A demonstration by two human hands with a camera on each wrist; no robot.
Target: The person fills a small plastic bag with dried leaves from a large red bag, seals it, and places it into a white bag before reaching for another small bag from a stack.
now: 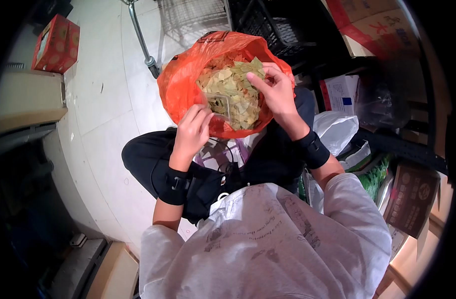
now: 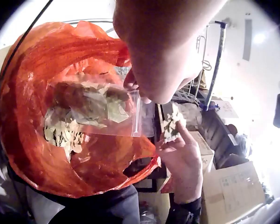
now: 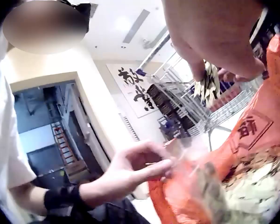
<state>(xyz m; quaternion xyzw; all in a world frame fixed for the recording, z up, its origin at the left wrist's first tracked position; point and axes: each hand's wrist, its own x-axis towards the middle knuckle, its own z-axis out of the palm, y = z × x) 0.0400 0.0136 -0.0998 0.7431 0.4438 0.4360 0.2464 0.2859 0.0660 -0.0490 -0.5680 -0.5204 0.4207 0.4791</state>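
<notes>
Leaves (image 1: 245,107) heap inside an orange bag (image 1: 179,82) in the head view; left hand (image 1: 192,127) pinches a clear pouch (image 1: 227,105) over them, right hand (image 1: 279,93) grips a small bunch (image 1: 245,68). Left wrist view: pouch part-filled, lying across the bag's mouth. Right wrist view: left thumb nearly meets fingertips on the pouch, bunch pinched in the right hand.

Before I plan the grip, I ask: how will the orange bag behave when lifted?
The orange bag will probably sag, as its film looks wrinkled. It may be light for its size, holding dry-looking leaves. Tilting could spill them through its wide-open mouth.
</notes>
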